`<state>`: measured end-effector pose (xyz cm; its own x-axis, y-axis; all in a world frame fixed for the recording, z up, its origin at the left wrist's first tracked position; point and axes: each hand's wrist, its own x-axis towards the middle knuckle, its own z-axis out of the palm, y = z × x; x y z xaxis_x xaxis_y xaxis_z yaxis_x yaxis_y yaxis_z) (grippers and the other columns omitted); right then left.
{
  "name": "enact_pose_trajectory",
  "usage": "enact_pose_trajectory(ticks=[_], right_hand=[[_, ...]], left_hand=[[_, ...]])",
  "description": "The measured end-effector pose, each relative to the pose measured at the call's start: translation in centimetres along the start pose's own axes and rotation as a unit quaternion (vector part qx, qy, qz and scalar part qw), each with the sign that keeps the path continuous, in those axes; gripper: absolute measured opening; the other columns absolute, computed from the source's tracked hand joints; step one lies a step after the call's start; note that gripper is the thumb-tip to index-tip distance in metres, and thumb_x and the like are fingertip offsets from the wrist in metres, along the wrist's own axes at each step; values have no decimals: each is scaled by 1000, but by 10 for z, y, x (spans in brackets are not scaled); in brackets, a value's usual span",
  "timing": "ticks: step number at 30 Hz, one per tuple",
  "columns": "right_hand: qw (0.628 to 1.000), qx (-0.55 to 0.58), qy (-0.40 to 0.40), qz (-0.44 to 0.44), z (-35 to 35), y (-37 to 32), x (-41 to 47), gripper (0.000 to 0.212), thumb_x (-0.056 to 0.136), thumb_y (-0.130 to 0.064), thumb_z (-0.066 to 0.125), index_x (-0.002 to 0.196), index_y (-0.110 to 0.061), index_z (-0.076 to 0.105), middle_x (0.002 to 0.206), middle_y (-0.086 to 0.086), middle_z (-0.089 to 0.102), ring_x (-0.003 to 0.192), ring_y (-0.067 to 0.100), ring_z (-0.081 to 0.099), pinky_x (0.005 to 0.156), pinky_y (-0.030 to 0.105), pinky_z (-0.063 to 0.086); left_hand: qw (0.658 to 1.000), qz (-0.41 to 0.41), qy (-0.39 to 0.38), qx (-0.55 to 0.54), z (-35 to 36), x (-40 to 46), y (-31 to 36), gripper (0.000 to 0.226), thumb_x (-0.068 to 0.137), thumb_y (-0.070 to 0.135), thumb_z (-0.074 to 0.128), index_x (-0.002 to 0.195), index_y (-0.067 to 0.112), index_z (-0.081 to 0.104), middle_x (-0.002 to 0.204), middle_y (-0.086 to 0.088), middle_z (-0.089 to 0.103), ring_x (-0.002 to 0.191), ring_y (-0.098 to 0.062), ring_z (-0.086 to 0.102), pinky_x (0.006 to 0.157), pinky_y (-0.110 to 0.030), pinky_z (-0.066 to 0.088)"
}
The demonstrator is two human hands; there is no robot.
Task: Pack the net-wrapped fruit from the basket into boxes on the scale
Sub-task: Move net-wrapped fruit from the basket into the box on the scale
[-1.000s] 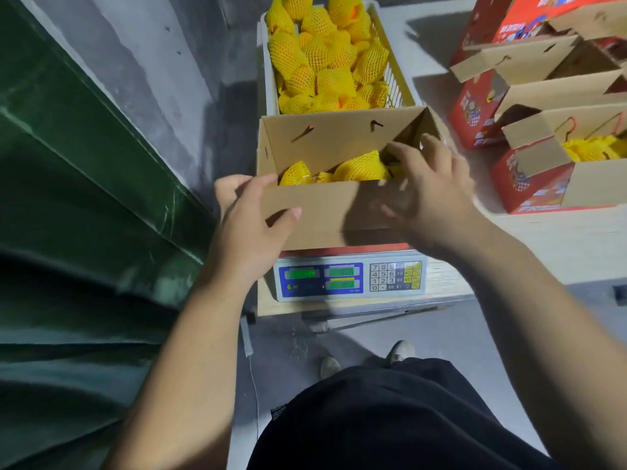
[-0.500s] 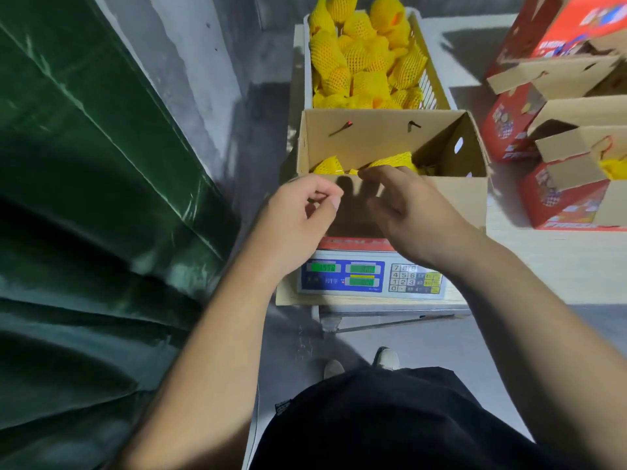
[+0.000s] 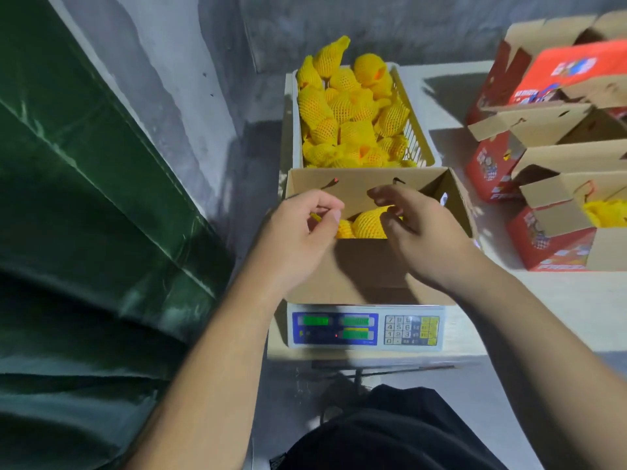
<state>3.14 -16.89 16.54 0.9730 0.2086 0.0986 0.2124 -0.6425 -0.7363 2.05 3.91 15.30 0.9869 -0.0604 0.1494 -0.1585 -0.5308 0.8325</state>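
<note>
A white basket (image 3: pixel 424 144) at the back is heaped with yellow net-wrapped fruit (image 3: pixel 342 106). In front of it an open cardboard box (image 3: pixel 366 273) stands on the scale (image 3: pixel 366 329), with a few wrapped fruit (image 3: pixel 368 222) inside. My left hand (image 3: pixel 298 239) hovers over the box's front left corner, fingers curled and thumb tip against the index finger. A yellow sliver shows inside the curl, and I cannot tell whether it is held. My right hand (image 3: pixel 424 232) hangs over the box's right half above the fruit, fingers loosely bent and holding nothing.
Several red and brown boxes (image 3: pixel 556 245) with raised flaps stand on the table (image 3: pixel 576 300) to the right. One shows yellow fruit (image 3: pixel 604 212). A dark green tarp (image 3: pixel 84 198) fills the left side, against a grey wall.
Both hands left the box's front wall and came together over its opening. The left hand curled into a pinch. The view shifted, so the box and basket sit further right.
</note>
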Motion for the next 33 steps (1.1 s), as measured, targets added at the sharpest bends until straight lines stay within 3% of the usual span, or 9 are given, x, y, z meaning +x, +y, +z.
enact_pose_trajectory(ticks=[3, 9, 13, 16, 20, 24, 26, 29, 33], right_hand=[[1000, -25, 10, -9, -17, 11, 38, 36, 100, -10, 55, 135, -18, 63, 129, -4, 67, 107, 7, 60, 91, 7, 41], [995, -85, -42, -18, -26, 51, 155, 40, 99, -16, 55, 139, -19, 60, 135, 5, 66, 118, 26, 63, 98, 37, 50], [975, -158, -156, 26, -15, 105, 245, 48, 99, -16, 55, 147, -13, 52, 144, 16, 59, 131, 33, 56, 107, 41, 47], [941, -253, -214, 66, -14, 160, 295, 60, 98, -18, 55, 156, -14, 39, 153, 20, 44, 138, 40, 47, 111, 44, 43], [916, -373, -150, -14, -23, 219, 337, 65, 91, -22, 62, 153, -20, 41, 159, 11, 36, 133, 41, 41, 108, 48, 41], [898, -417, -131, -49, -21, 245, 369, 88, 88, -40, 63, 163, -36, 18, 174, 1, -5, 145, 37, 22, 115, 50, 25], [867, -473, -147, -56, -13, 248, 384, 92, 90, -35, 57, 164, -37, 3, 173, -2, -15, 155, 34, 4, 120, 48, 13], [839, -526, -127, -62, -5, 249, 396, 84, 96, -31, 51, 165, -32, 4, 166, 2, 20, 150, 31, 17, 119, 44, 11], [842, -528, -92, -54, -3, 246, 396, 53, 90, -21, 55, 139, -29, 37, 129, 6, 35, 120, 29, 36, 105, 48, 28]], left_hand=[[1000, 4, -11, -5, 7, 45, 3, 17, 104, 28, 61, 114, 32, 73, 104, 24, 70, 100, 10, 63, 76, -2, 46], [996, -42, 36, 68, 33, 154, -16, 22, 102, 23, 59, 115, 24, 76, 115, 8, 74, 108, -9, 67, 94, -28, 55], [986, -54, -36, 155, 66, 238, -25, 23, 100, 25, 59, 117, 24, 75, 122, -1, 73, 113, -25, 67, 95, -42, 56], [921, -129, -209, 301, 92, 285, -45, 48, 102, 38, 61, 147, 23, 56, 151, -12, 50, 132, -36, 55, 106, -47, 50], [808, -190, -372, 415, 117, 301, -75, 64, 103, 49, 58, 158, 22, 42, 167, -12, 24, 145, -39, 40, 114, -50, 43], [826, -260, -356, 350, 129, 304, -97, 61, 102, 25, 59, 159, 27, 38, 173, -5, -2, 145, -43, 37, 109, -47, 48], [850, -361, -293, 247, 133, 304, -100, 68, 101, 18, 54, 162, 30, 26, 172, -7, 14, 141, -42, 42, 105, -46, 49], [868, -434, -190, 146, 136, 305, -98, 61, 104, 40, 45, 158, 38, 16, 156, -13, 40, 128, -42, 51, 104, -51, 48], [859, -400, -245, 206, 137, 305, -100, 59, 106, 32, 42, 157, 41, 13, 160, -9, 35, 127, -39, 51, 100, -49, 49]])
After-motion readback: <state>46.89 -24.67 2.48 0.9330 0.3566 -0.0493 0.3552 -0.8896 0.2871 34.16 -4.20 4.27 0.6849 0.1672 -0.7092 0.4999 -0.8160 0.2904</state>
